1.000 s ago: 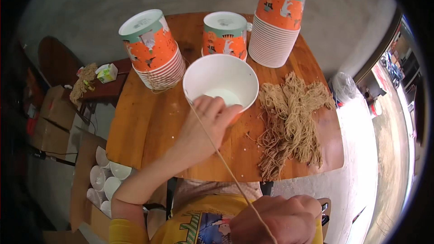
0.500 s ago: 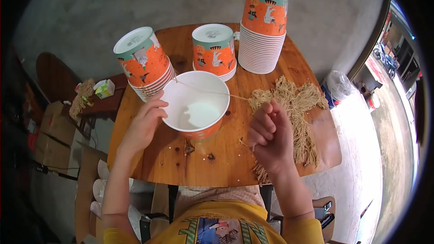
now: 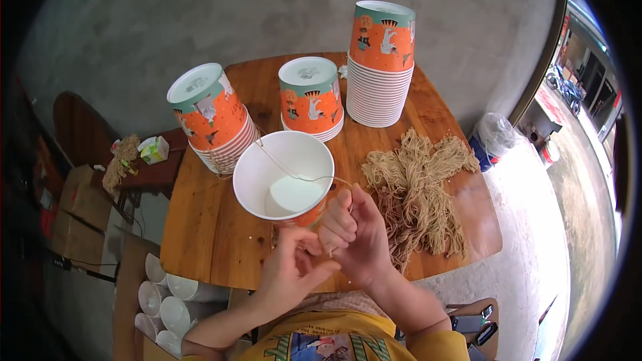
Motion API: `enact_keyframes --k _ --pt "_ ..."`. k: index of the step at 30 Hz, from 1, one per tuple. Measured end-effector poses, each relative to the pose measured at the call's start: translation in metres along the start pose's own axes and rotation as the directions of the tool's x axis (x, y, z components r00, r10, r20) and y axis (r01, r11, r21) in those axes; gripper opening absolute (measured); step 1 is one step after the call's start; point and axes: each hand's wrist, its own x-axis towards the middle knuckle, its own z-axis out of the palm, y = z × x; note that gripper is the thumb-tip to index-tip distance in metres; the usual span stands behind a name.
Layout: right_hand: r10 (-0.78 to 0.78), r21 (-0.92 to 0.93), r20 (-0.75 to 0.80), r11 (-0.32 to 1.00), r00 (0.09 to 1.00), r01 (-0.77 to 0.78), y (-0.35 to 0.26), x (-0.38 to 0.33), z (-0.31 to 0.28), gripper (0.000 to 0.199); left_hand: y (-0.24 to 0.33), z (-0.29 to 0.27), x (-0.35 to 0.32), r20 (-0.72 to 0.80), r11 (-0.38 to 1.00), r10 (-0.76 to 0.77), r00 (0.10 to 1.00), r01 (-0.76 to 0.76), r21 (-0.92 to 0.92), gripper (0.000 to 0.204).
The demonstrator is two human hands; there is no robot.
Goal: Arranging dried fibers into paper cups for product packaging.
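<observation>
The cord [image 3: 313,179] could be slipped from the right hand [image 3: 351,224] if its pinch were eased, since only a thin strand is held between thumb and fingertips; by the left hand [image 3: 297,261], curled narrow just beside it, whether anything is gripped cannot be told. The white-lined bucket [image 3: 251,174], placed open side up left of the yarn bundle [image 3: 421,194] on the counter [image 3: 207,244], might be tipped by a hard pull, as it appears light and is clasped by neither hand. Nothing but the cord, crossing its mouth from the far rim, is seen within. Beyond it, three stacks of upturned buckets are ranged: left [image 3: 210,117], middle [image 3: 311,103] and right [image 3: 381,47]. White tubs [image 3: 175,314] are held in the carton [image 3: 127,307] at near left.
</observation>
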Motion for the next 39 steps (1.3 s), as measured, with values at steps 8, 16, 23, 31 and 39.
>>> enact_keyframes --k 8,16,23,31,39 --pt "-0.160 -0.191 -0.057 0.971 0.986 0.146 -0.004 -0.017 -0.006 0.034 -0.004 0.018 0.006 0.021 0.984 -0.171 0.985 0.172 -0.046 0.015" --pt "-0.355 -0.971 -0.125 0.235 0.926 -0.041 -0.037 -0.044 -0.023 0.027 -0.003 -0.001 0.012 0.142 0.920 -0.020 0.990 -0.037 0.390 0.015" --pt "-0.232 -0.984 0.103 -0.164 0.967 0.065 0.000 -0.061 -0.004 0.042 0.028 -0.009 0.016 0.251 0.847 0.027 0.968 -0.155 0.508 0.021" --pt "-0.194 -0.951 0.267 -0.212 0.944 0.225 0.001 -0.045 -0.021 0.016 0.024 -0.026 0.020 0.246 0.901 0.096 0.964 -0.189 0.390 0.021" --pt "-0.195 -0.998 0.061 -0.021 0.979 0.058 0.007 -0.041 -0.013 0.006 0.025 -0.038 0.024 0.297 0.977 -0.123 0.947 0.064 0.202 0.015"
